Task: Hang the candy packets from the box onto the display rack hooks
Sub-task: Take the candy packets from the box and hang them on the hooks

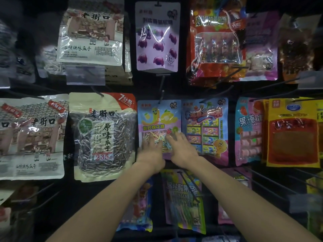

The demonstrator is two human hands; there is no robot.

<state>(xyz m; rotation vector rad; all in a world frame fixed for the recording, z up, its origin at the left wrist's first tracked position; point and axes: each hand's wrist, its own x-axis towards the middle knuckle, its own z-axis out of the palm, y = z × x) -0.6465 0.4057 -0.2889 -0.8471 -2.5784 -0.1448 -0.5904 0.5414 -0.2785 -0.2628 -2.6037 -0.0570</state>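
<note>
Forearms rise side by side from the lower edge. The left hand (150, 151) and right hand (181, 147) lie flat, fingers straight, grasping nothing, on the lower window of the candy packet (158, 119). The packet hangs from a hook (162, 95) in the rack's middle row, just beside the sunflower seed bag (104, 137) on its left and a blue packet (205, 130) on its right. A dark strip separates it from the striped packet (185, 198) below.
</note>
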